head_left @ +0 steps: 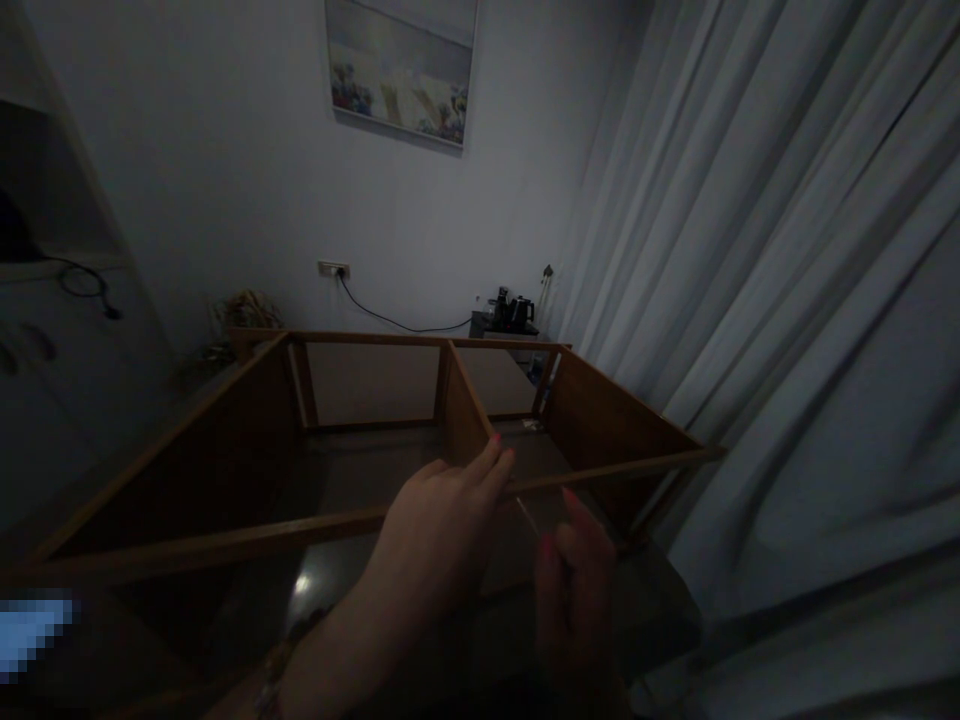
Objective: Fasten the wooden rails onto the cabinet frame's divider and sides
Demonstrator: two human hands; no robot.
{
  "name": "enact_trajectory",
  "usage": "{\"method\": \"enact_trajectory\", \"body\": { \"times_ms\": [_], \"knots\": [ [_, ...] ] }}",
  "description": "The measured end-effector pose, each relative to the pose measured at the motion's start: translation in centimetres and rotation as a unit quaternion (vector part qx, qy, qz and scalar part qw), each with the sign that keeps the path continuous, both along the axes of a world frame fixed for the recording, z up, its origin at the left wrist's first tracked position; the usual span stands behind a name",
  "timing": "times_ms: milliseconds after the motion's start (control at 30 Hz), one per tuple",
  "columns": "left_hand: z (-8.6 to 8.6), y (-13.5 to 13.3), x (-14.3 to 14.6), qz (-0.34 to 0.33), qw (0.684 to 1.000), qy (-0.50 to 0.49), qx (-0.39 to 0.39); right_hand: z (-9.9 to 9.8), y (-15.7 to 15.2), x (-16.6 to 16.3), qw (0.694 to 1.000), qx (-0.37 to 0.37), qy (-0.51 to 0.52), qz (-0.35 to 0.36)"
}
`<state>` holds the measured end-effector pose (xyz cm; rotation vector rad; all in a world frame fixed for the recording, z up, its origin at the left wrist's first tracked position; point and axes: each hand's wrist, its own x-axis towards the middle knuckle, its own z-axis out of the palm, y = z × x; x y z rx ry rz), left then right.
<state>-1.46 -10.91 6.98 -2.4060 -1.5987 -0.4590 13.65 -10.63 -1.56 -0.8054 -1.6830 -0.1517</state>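
Note:
A brown wooden frame (247, 530), like an unfinished cabinet or shelf with side panels and a middle divider (466, 395), stretches across the view in front of me. My left hand (442, 510) reaches to where the divider meets the near rail, its fingers pressed together on the wood. Whether a small part sits under those fingertips is hidden. Just right of it, on the near side of the rail, my right hand (576, 585) is closed with curled fingers. From its fingertips a thin, pale rod (528, 515) slants up toward the joint; its exact kind is too dim to tell.
White curtains (787, 300) hang close on the right. Behind the frame, a dark kettle (522, 312) stands on a small cabinet (480, 325), with a black cord (397, 322) running to a wall socket (334, 269). White cupboards (60, 370) are at left. The room is dim.

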Motion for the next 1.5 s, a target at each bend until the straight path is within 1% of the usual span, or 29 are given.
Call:
{"method": "enact_trajectory", "body": {
  "times_ms": [133, 233, 300, 400, 433, 467, 533, 567, 633, 700, 733, 900, 967, 1067, 1233, 1367, 1433, 1500],
  "knots": [
    [-0.1, 0.0, 0.0, 0.002, 1.000, -0.012, 0.001, -0.3, -0.1, -0.4, 0.999, -0.016, 0.037, -0.002],
    [-0.1, 0.1, 0.1, 0.001, 1.000, -0.015, -0.007, 0.0, -0.2, -0.5, 0.997, -0.033, 0.065, 0.000],
    [-0.2, 0.1, 0.1, 0.005, 1.000, -0.012, -0.011, 0.6, -0.4, -0.4, 0.992, -0.085, 0.094, 0.020],
    [-0.2, 0.2, 0.1, 0.007, 1.000, -0.008, -0.009, 1.9, -1.2, -0.4, 0.963, -0.226, 0.130, 0.065],
    [-0.2, 0.2, 0.1, 0.007, 1.000, -0.007, -0.011, 2.2, -1.5, -0.5, 0.955, -0.254, 0.134, 0.074],
    [-0.2, 0.2, 0.1, 0.009, 1.000, -0.006, -0.014, 2.4, -1.7, -0.7, 0.953, -0.261, 0.133, 0.080],
    [-0.2, 0.2, 0.1, 0.012, 1.000, -0.003, -0.021, 2.3, -2.0, -1.0, 0.963, -0.230, 0.123, 0.073],
    [-0.2, 0.1, 0.1, 0.014, 1.000, -0.003, -0.024, 2.1, -1.9, -1.2, 0.973, -0.194, 0.112, 0.055],
    [-0.2, 0.1, 0.1, 0.016, 1.000, -0.001, -0.026, 1.4, -1.7, -1.5, 0.991, -0.108, 0.076, 0.001],
    [-0.3, 0.2, 0.1, 0.018, 1.000, -0.001, -0.024, 0.7, -1.3, -1.6, 0.997, -0.033, 0.037, -0.051],
    [-0.4, 0.2, 0.1, 0.019, 1.000, -0.003, -0.022, 0.4, -1.1, -1.6, 0.997, -0.008, 0.022, -0.069],
    [-0.4, 0.4, 0.1, 0.015, 1.000, -0.009, -0.018, 0.1, -0.7, -1.5, 0.993, 0.048, -0.003, -0.112],
    [-0.3, 0.4, 0.1, 0.013, 1.000, -0.008, -0.022, -0.1, -0.8, -1.7, 0.991, 0.040, 0.015, -0.123],
    [-0.2, 0.4, 0.2, 0.015, 1.000, -0.009, -0.025, -0.3, -1.0, -1.7, 0.990, -0.002, 0.058, -0.132],
    [-0.5, 0.4, 0.1, 0.011, 1.000, -0.012, -0.007, 0.3, -0.9, -0.8, 0.985, -0.041, 0.130, -0.103],
    [-0.5, 0.3, 0.1, 0.008, 1.000, -0.012, 0.008, 0.9, -0.5, 0.2, 0.965, -0.084, 0.239, -0.068],
    [-0.4, 0.2, 0.1, 0.014, 1.000, -0.015, 0.006, 0.7, -0.2, 0.5, 0.957, -0.110, 0.265, -0.051],
    [-0.3, 0.2, 0.2, 0.015, 1.000, -0.020, 0.005, 0.3, 0.0, 0.9, 0.947, -0.142, 0.284, -0.048]
  ]
}}
